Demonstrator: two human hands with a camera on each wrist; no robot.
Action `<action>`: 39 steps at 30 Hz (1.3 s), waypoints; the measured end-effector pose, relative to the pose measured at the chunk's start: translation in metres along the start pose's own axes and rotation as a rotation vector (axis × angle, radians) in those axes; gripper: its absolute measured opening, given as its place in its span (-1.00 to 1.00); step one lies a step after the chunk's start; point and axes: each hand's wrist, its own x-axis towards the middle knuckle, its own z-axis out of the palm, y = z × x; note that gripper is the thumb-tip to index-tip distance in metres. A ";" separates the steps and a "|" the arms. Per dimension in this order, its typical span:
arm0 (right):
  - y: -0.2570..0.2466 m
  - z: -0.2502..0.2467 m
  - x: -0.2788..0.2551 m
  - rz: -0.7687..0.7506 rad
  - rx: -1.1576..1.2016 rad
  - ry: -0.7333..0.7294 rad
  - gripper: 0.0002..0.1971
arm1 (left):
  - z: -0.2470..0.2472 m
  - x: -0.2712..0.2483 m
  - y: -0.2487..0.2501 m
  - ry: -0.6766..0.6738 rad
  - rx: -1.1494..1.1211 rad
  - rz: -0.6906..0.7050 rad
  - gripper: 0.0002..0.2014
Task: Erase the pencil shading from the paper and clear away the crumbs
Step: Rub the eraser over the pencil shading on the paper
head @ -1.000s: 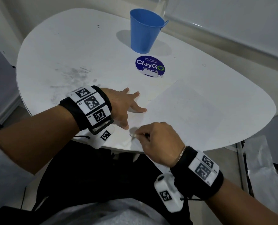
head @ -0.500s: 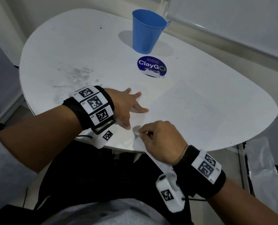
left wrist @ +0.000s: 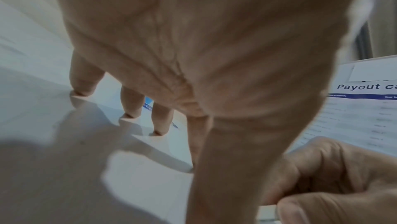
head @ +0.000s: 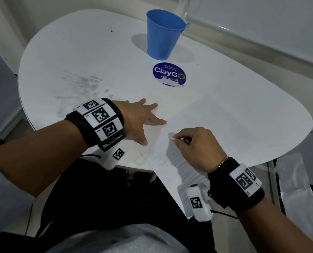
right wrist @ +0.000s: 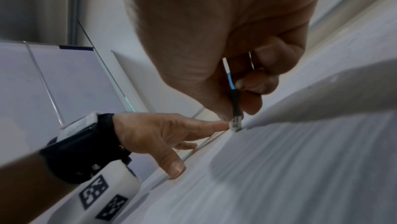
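White eraser (head: 170,135) pinched in right hand (head: 195,147), tip on paper (head: 216,125).

The white table (head: 97,52) has rounded ends and grey smudges on its left part. On it stand a blue cup (head: 163,33) at the far side, a round ClayGo sticker (head: 169,73) just before it, and a paper (head: 216,128) overhanging the near edge.

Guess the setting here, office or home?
Probably an office pantry or break area. The ClayGo sticker on the white table reads "Let's keep our pantries clean". A blue cup stands behind it, and a printed "Payout" form lies there too.
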 end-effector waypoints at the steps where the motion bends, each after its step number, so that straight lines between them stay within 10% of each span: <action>1: -0.001 0.000 0.000 -0.010 0.002 -0.013 -0.88 | -0.001 0.000 0.000 -0.012 0.004 -0.005 -0.14; 21: -0.018 0.005 -0.003 -0.065 -0.025 -0.072 -0.85 | -0.006 -0.003 0.008 -0.076 0.058 -0.038 -0.09; 26: 0.005 -0.016 0.018 0.090 -0.048 0.102 -0.84 | -0.004 -0.003 0.010 -0.070 0.063 -0.043 -0.10; 31: -0.032 0.010 -0.014 -0.099 -0.021 -0.146 -0.84 | -0.005 -0.002 0.009 -0.065 0.053 -0.043 -0.09; 36: -0.008 -0.006 0.011 0.026 0.007 0.055 -0.86 | -0.005 -0.002 0.008 -0.067 0.054 -0.047 -0.09; 39: -0.027 0.012 -0.008 -0.071 0.023 -0.071 -0.83 | -0.005 -0.002 0.009 -0.069 0.050 -0.048 -0.09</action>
